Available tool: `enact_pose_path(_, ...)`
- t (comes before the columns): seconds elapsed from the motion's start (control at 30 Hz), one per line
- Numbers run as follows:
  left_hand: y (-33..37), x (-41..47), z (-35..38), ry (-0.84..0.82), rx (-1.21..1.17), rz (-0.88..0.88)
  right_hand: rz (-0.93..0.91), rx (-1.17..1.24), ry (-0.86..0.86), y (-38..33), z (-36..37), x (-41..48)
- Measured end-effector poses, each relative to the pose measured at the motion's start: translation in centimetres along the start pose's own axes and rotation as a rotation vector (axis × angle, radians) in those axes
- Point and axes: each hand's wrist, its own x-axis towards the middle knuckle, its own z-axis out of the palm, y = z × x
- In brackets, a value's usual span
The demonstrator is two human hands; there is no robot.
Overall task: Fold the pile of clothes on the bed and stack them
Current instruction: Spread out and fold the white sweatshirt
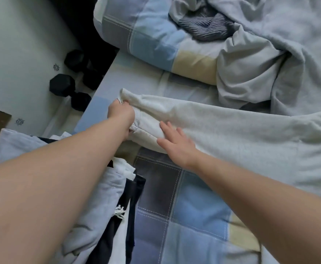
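clothes [251, 77] lie on a checked quilt [194, 216]; dumbbells [68, 88] sit on pale floor [22, 44].

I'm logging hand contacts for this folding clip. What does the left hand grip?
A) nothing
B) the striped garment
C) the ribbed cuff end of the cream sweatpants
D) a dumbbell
C: the left hand pinches the ribbed cuffs of the cream sweatpants, while the right hand lies flat on the fabric.
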Motion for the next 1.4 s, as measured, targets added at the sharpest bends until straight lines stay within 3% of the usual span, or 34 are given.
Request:
enact_pose_path(0.23,-1.2,3.7,-1.4,0.133,0.372,-0.001,-0.012,0.017,-0.054,-1.1,1.6,3.3)
enact_pose_path(0.3,-1.3,2.6,-0.7,0.224,0.600,0.156,-0.046,0.013,0.016,0.4,0.3,2.4)
enact_pose_path(0.37,-1.1,1.1,0.6,0.238,0.840,0.477,-0.074,-0.102,0.146,2.8,-1.7,0.8)
enact_pose_path(0.47,-1.0,-0.8,4.1,-0.039,1.080,0.858,0.006,-0.339,0.306,7.6,-5.5,-1.8)
enact_pose_path(0.63,-3.8,-4.4,11.5,-0.566,1.358,1.133,0.322,-0.542,0.281,16.1,-11.2,-5.7)
enact_pose_path(0.73,-6.6,-5.9,13.7,-0.671,1.470,0.983,0.314,-0.636,0.246,19.8,-14.0,-7.5)
enact_pose_path(0.93,-8.6,-9.6,17.1,-0.430,1.474,0.648,0.638,-0.486,0.423,26.1,-18.0,-13.2)
enact_pose_path(1.03,-8.9,-13.6,19.9,-0.381,1.408,0.741,0.601,-0.552,0.484,27.5,-18.6,-16.8)
enact_pose_path(1.13,-10.0,-18.5,22.5,-0.522,1.335,0.945,0.687,-0.382,0.640,28.6,-18.6,-19.2)
enact_pose_path(1.2,-11.4,-22.4,24.4,-0.639,1.312,0.978,0.694,-0.206,0.566,30.0,-18.3,-21.0)
enact_pose_path(1.27,-13.4,-26.0,25.8,-0.700,1.316,0.943,0.578,-0.239,0.349,31.4,-16.7,-22.7)
enact_pose_path(1.33,-15.8,-29.3,26.0,-0.690,1.307,0.841,0.430,-0.269,0.125,31.4,-14.5,-25.1)
enact_pose_path(1.4,-18.4,-32.6,25.0,-0.629,1.222,0.683,0.342,-0.089,0.016,31.4,-12.4,-28.3)
